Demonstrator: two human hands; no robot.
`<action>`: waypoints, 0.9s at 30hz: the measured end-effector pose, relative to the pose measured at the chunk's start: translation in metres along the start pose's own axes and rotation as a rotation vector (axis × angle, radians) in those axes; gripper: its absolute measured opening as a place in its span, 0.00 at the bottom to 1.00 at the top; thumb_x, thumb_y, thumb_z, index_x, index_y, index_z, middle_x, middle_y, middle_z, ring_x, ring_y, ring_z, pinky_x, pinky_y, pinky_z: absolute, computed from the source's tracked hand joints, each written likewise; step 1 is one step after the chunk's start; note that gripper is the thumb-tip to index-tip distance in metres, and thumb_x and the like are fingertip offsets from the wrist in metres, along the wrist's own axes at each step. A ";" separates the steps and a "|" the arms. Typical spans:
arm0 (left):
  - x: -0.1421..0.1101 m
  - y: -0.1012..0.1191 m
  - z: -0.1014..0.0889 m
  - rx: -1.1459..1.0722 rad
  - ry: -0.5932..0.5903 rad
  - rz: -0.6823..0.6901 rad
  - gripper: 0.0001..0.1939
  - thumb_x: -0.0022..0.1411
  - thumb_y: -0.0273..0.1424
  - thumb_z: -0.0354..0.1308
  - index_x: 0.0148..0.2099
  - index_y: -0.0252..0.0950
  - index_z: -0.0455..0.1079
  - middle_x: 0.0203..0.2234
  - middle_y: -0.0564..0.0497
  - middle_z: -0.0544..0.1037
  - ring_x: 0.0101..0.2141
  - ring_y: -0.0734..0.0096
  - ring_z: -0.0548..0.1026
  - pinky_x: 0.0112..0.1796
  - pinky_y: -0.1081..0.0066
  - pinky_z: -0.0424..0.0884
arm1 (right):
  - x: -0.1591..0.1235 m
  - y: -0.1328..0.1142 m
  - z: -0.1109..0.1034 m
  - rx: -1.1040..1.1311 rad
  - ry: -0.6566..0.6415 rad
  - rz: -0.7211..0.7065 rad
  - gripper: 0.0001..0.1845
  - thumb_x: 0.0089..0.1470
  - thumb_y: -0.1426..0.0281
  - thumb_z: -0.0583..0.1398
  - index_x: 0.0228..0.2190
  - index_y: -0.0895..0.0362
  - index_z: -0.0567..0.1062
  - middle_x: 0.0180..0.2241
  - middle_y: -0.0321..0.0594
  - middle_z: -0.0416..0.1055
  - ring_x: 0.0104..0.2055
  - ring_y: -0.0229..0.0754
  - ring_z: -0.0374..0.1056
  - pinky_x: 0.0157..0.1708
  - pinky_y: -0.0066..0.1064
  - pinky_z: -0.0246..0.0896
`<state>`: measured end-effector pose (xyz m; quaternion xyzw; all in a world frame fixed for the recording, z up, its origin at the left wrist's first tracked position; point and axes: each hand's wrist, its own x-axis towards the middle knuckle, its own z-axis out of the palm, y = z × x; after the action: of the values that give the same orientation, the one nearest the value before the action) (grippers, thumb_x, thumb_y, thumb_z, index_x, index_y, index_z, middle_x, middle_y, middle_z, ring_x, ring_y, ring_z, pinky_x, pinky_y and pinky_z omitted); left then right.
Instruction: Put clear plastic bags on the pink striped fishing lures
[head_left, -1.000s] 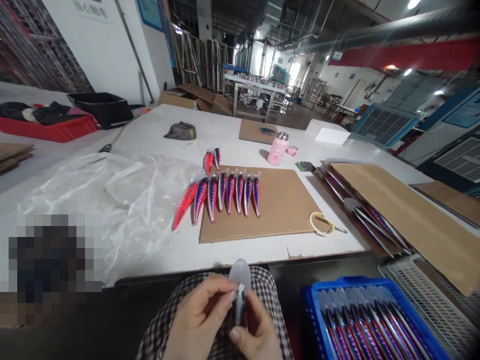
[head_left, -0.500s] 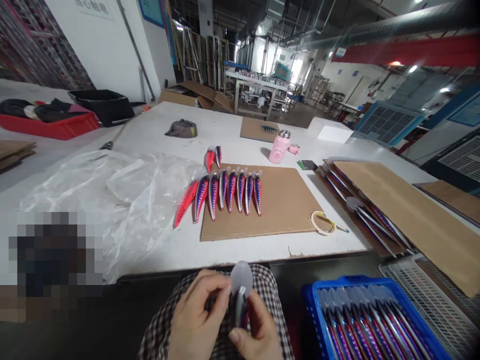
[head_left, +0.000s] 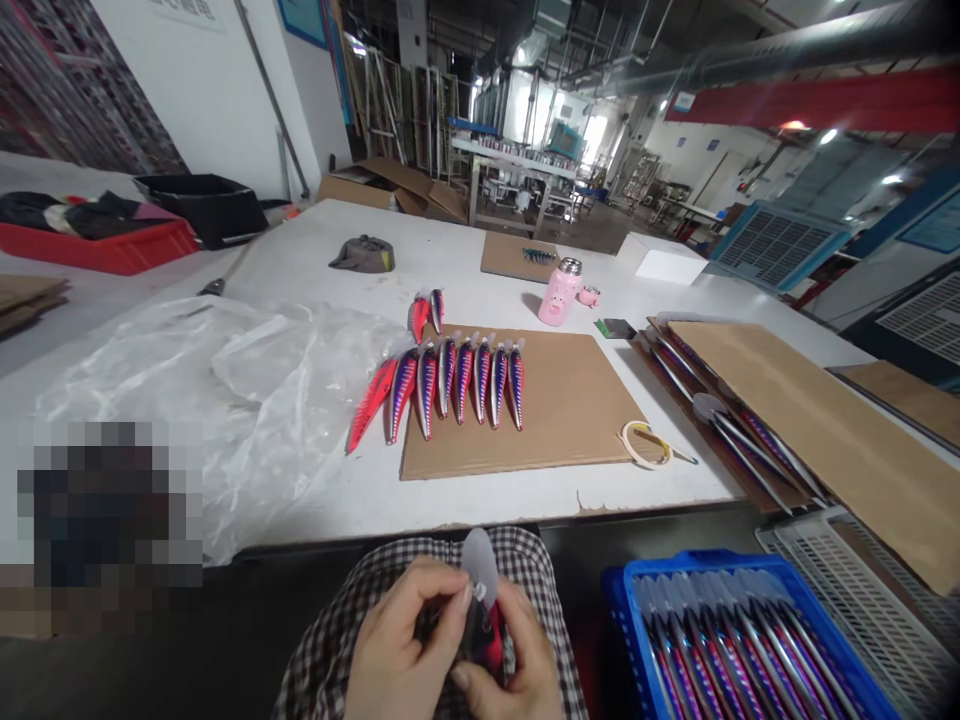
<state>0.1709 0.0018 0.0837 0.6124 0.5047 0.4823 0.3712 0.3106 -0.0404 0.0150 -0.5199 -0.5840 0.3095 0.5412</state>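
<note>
Low in the view, above my checked lap (head_left: pixel 322 620), my left hand (head_left: pixel 405 635) and my right hand (head_left: pixel 517 655) both pinch a fishing lure (head_left: pixel 486 635). Its translucent plastic diving lip (head_left: pixel 480 567) points up, and my fingers hide much of its red and purple body. On a cardboard sheet (head_left: pixel 577 400) ahead lies a row of several finished lures (head_left: pixel 465 385), striped purple and red, with lips toward the far side. A blue plastic crate (head_left: pixel 705 640) at my lower right holds many similar lures, packed side by side.
Crumpled transparent plastic film (head_left: pixel 217 400) lies left of the cardboard. Right of it are a roll of tape (head_left: pixel 645 445), a pink bottle (head_left: pixel 559 292), and a cardboard-covered tray of lures (head_left: pixel 795 400). A blurred patch (head_left: pixel 105 520) hides the lower left.
The lure has rotated between my fingers, now showing more red, and its lip leans slightly left. The head view has shifted a little; the lures on the table have not moved.
</note>
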 end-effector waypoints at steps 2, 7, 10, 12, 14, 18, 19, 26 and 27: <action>-0.002 -0.003 0.000 -0.009 -0.002 -0.007 0.03 0.61 0.30 0.58 0.35 0.42 0.73 0.29 0.56 0.79 0.32 0.71 0.79 0.36 0.76 0.76 | 0.000 -0.003 0.000 -0.017 -0.001 0.008 0.33 0.46 0.63 0.68 0.55 0.44 0.70 0.50 0.35 0.75 0.50 0.50 0.71 0.53 0.34 0.65; 0.002 -0.001 0.000 0.051 -0.053 0.028 0.02 0.60 0.31 0.61 0.37 0.42 0.74 0.33 0.54 0.79 0.35 0.70 0.79 0.38 0.74 0.76 | -0.002 -0.005 -0.001 -0.064 0.014 0.119 0.37 0.42 0.74 0.67 0.55 0.45 0.69 0.52 0.34 0.74 0.54 0.50 0.70 0.56 0.36 0.63; 0.009 0.002 -0.002 0.132 -0.032 0.094 0.01 0.60 0.30 0.60 0.35 0.42 0.73 0.34 0.54 0.78 0.35 0.69 0.78 0.37 0.74 0.75 | 0.000 -0.006 -0.002 -0.101 0.009 0.097 0.38 0.40 0.76 0.66 0.55 0.47 0.70 0.52 0.37 0.74 0.54 0.51 0.70 0.57 0.37 0.63; 0.011 0.003 -0.004 0.177 -0.017 0.133 0.02 0.60 0.29 0.59 0.35 0.42 0.72 0.34 0.53 0.78 0.35 0.70 0.77 0.36 0.74 0.74 | 0.001 -0.007 -0.003 -0.127 0.006 0.079 0.39 0.39 0.77 0.66 0.55 0.48 0.70 0.52 0.37 0.75 0.54 0.51 0.70 0.57 0.37 0.62; 0.012 0.003 -0.006 0.203 -0.011 0.163 0.03 0.61 0.28 0.58 0.35 0.41 0.72 0.33 0.54 0.77 0.35 0.70 0.77 0.37 0.74 0.73 | 0.002 -0.009 -0.004 -0.142 0.002 0.075 0.40 0.38 0.78 0.66 0.55 0.47 0.70 0.52 0.37 0.75 0.54 0.51 0.70 0.58 0.38 0.62; 0.011 -0.003 -0.005 0.155 -0.050 0.098 0.05 0.62 0.27 0.56 0.37 0.41 0.71 0.33 0.54 0.76 0.35 0.71 0.77 0.37 0.75 0.73 | 0.004 -0.014 -0.006 -0.146 -0.013 0.105 0.43 0.36 0.81 0.64 0.55 0.45 0.70 0.53 0.34 0.74 0.55 0.50 0.70 0.58 0.36 0.61; 0.011 -0.004 -0.003 0.105 -0.061 0.055 0.05 0.62 0.27 0.55 0.38 0.41 0.71 0.33 0.54 0.76 0.35 0.71 0.77 0.37 0.75 0.73 | 0.005 -0.015 -0.006 -0.145 -0.013 0.115 0.43 0.36 0.82 0.64 0.55 0.44 0.70 0.53 0.33 0.74 0.55 0.50 0.69 0.58 0.36 0.60; 0.016 -0.008 -0.004 -0.272 -0.169 -0.185 0.05 0.57 0.25 0.59 0.35 0.40 0.73 0.34 0.54 0.74 0.35 0.71 0.75 0.38 0.75 0.73 | 0.010 -0.018 -0.011 -0.174 -0.044 0.176 0.40 0.37 0.80 0.65 0.55 0.47 0.71 0.53 0.36 0.74 0.55 0.52 0.69 0.58 0.39 0.62; 0.016 -0.009 -0.006 -0.297 -0.204 -0.220 0.07 0.56 0.25 0.60 0.37 0.40 0.74 0.34 0.54 0.74 0.34 0.72 0.75 0.38 0.75 0.73 | 0.010 -0.016 -0.013 -0.189 -0.068 0.179 0.41 0.38 0.80 0.65 0.55 0.47 0.71 0.54 0.36 0.73 0.56 0.52 0.69 0.59 0.39 0.61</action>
<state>0.1627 0.0191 0.0801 0.5376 0.4517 0.4436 0.5569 0.3198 -0.0379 0.0358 -0.6076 -0.5799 0.3176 0.4401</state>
